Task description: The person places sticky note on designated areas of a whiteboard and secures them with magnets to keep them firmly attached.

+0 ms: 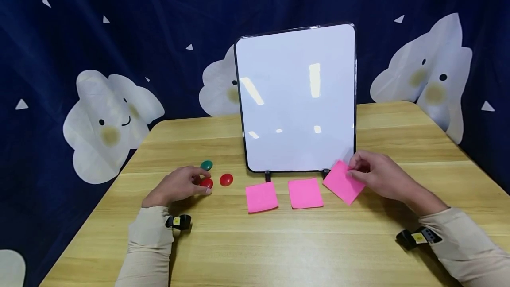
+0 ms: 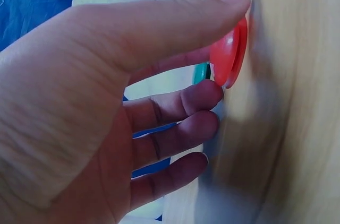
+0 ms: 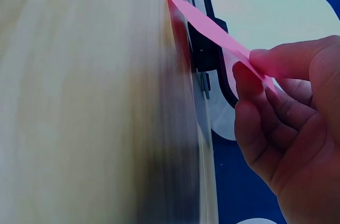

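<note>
My right hand (image 1: 376, 174) pinches a pink sticky note (image 1: 343, 182) by its corner between thumb and index finger; in the right wrist view the note (image 3: 210, 28) slants up off the table. Two more pink notes (image 1: 261, 197) (image 1: 305, 193) lie side by side to its left. At the left, my left hand (image 1: 181, 185) has thumb and index finger around a red round magnet (image 1: 206, 183) on the table, seen edge-on in the left wrist view (image 2: 226, 57). A green magnet (image 1: 206, 165) lies just behind it, and another red magnet (image 1: 226, 180) to its right.
A whiteboard (image 1: 296, 101) with a black frame stands upright on small black feet (image 1: 268, 176) behind the notes. The wooden table (image 1: 255, 242) extends in front and to both sides. A dark blue curtain (image 1: 159, 21) with cloud shapes hangs behind.
</note>
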Demonstrator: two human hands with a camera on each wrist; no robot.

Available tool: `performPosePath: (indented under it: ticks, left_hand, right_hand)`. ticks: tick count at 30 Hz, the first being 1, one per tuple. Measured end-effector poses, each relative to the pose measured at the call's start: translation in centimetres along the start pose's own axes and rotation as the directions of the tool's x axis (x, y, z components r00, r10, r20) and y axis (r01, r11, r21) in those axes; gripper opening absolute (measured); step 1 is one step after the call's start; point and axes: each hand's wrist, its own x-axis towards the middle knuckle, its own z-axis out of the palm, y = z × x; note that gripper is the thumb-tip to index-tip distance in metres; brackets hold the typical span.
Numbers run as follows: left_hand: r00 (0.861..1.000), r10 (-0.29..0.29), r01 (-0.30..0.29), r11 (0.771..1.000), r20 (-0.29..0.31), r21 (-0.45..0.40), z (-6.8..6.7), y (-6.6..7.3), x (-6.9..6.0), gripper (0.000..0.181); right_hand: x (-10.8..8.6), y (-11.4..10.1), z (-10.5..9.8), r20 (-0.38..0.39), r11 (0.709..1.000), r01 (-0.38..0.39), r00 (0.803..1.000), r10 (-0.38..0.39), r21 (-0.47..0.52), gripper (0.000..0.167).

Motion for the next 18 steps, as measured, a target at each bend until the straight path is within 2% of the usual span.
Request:
performPosePath:
  ticks: [7, 18]
  left_hand:
    - [1.000, -0.010, 0.011, 1.000, 0.007, -0.028, -0.12, 0.05, -0.07, 0.043]
    - [1.000, -0.014, 0.014, 0.999, 0.015, -0.047, 0.02, 0.00, -0.03, 0.037]
  right_hand:
    - [0.07, -0.05, -0.09, -0.047, 1.000, -0.027, 0.999, 0.027, -0.001, 0.009]
    - [-0.03, 0.12, 0.18, -0.117, 1.000, -0.006, 0.993, 0.007, 0.008, 0.012]
